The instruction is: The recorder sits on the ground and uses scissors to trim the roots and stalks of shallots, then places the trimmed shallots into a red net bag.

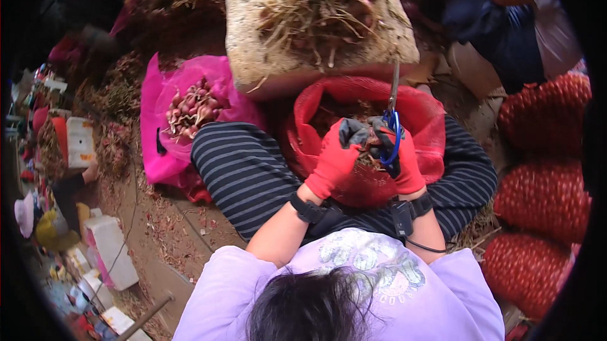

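Observation:
My left hand point(337, 154), in a red glove with dark grey fingertips, is closed in a pinch; what it grips is hidden by the fingers. Close beside it, my right hand point(405, 159), gloved alike, holds a pair of scissors point(393, 110) with blue handles, the blades pointing away from me. Dry stems and roots point(368, 159) show between the two hands. Both hands are over a red mesh bag point(433, 120) standing open between my crossed legs, with dry scraps inside. A pile of shallots point(197, 108) lies on a bright pink bag point(152, 145) by my left knee.
Ahead stands a worn foam box point(246, 31) topped with a heap of dried shallot stalks point(322, 9). Full red mesh sacks point(540, 199) line the right side. Another person point(506, 31) sits at the far right. White foam boxes point(112, 249) and loose skins lie to the left.

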Motion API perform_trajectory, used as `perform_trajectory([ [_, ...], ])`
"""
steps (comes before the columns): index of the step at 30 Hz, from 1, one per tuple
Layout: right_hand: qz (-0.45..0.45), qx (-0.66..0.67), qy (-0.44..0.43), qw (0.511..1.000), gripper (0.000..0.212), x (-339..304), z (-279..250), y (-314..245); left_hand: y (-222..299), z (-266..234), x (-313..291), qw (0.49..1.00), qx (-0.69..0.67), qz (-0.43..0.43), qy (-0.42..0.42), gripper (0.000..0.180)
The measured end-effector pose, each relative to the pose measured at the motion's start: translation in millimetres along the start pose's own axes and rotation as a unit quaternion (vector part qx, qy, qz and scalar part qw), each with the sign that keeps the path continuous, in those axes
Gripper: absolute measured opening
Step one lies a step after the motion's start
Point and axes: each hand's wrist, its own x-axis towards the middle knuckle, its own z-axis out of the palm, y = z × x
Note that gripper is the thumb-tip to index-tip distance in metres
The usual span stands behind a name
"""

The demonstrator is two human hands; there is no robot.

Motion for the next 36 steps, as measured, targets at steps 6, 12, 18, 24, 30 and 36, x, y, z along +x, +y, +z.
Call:
perform_trajectory([
  [6,-0.021,0.278,-0.013,0.960,0.032,-4,-15,2,0,11,-2,0.856,-0.478,-0.187,-0.069,0.012],
  [12,-0.033,0.350,-0.066,0.934,0.013,-6,-11,-10,5,10,5,0.992,0.121,0.033,-0.021,0.039],
  [18,0.050,0.138,-0.012,0.989,0.006,-22,15,-36,10,7,-2,0.979,0.113,0.031,-0.167,0.046],
  [24,0.038,0.110,0.050,0.992,0.020,-8,-12,17,26,9,-2,0.986,-0.077,-0.109,-0.100,0.028],
  [30,-0.181,-0.363,-0.010,0.914,0.030,-38,-35,-21,43,-4,2,0.978,-0.103,-0.154,-0.097,0.021],
  [36,-0.242,-0.570,-0.087,0.780,0.045,-62,-39,-70,55,-22,6,0.960,0.020,-0.222,-0.166,0.015],
])
